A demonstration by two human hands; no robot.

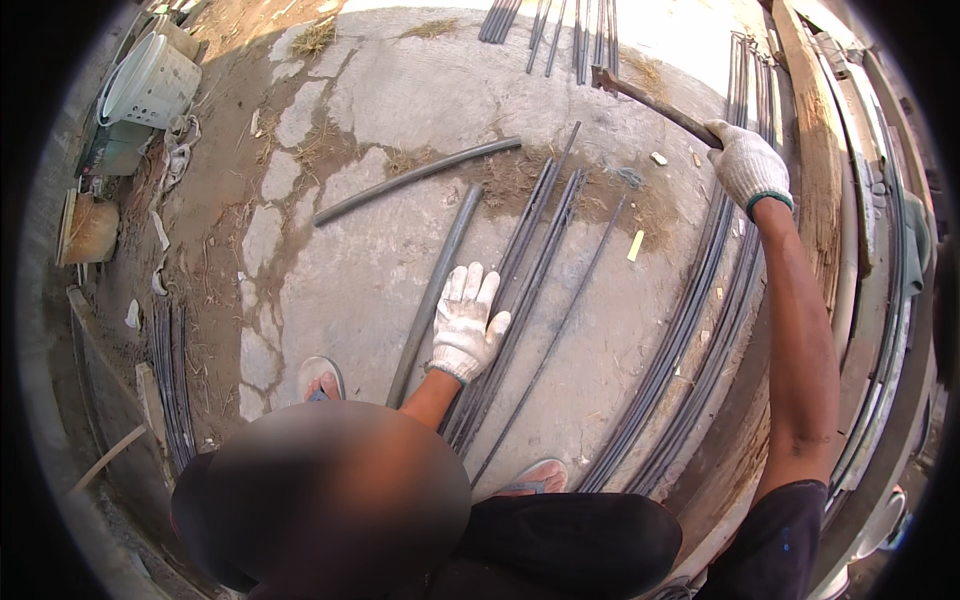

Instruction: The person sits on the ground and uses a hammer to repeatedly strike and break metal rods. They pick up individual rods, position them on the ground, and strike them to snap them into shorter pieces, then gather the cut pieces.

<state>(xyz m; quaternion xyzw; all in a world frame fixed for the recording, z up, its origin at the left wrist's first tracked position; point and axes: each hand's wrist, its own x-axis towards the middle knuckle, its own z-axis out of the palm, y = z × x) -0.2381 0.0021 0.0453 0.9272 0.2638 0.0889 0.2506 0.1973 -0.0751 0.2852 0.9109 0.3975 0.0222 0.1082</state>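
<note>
At upper right, the white-gloved right hand (750, 165) grips a long, rusty-headed tool (662, 108), apparently positioning it; the white-gloved left hand (467, 322), fingers extended, should next steer clear.

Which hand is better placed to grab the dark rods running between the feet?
Left, probably: the left hand is open right beside the rods, while the right hand grips a tool farther off.
</note>
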